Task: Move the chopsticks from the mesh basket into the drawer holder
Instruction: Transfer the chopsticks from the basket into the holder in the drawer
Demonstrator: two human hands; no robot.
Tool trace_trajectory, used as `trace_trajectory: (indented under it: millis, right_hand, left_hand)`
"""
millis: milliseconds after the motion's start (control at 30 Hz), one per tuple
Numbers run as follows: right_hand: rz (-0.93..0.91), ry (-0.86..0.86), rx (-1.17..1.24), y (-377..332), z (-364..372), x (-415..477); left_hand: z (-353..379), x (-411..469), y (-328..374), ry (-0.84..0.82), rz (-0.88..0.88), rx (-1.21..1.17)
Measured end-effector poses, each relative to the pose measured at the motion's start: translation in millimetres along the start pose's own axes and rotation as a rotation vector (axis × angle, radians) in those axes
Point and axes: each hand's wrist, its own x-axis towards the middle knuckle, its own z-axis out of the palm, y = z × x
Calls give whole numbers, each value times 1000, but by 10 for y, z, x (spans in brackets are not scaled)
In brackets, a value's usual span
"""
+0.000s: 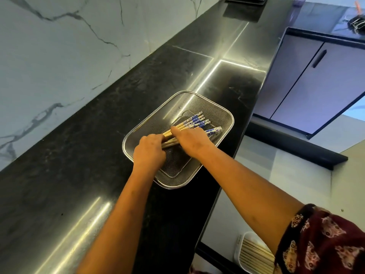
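Bunching the chopsticks (194, 120) in the mesh basket (177, 165) to lift as one, I curl my left hand (149, 150) round their plain ends. My right hand (190, 140) lies just beyond, steadying; I cannot tell whether it grips.

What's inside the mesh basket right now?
Chopsticks with blue-patterned ends lie in the mesh basket, held by the left hand and right hand. The hands cover their middles, so the count is unclear.
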Motion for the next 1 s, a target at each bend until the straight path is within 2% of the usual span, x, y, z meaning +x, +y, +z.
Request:
trace_trajectory:
  millis: [200,500,600,700,833,900,1000]
  right_hand:
    - [-10,49,-51,-8,31,54]
    - [-35,-14,-142,-17,-6,0]
    - [-17,-78,-179,-9,-66,-36]
    - [-13,-61,-107,11,-206,-96]
    - [-34,1,-63,102,-405,-224]
    - [25,26,-17,208,-523,-337]
    - [154,15,231,379,-684,-582]
  left_hand:
    - [18,5,-3,-14,-5,37]
    - [-15,5,13,-75,-6,74]
    - [-42,-38,37,-24,6,52]
    - [-95,-91,62,80,32,16]
    - [-214,-181,81,250,104,-225]
    - [-288,-241,140,312,151,-375]
    - [-368,-339,351,288,100,-816]
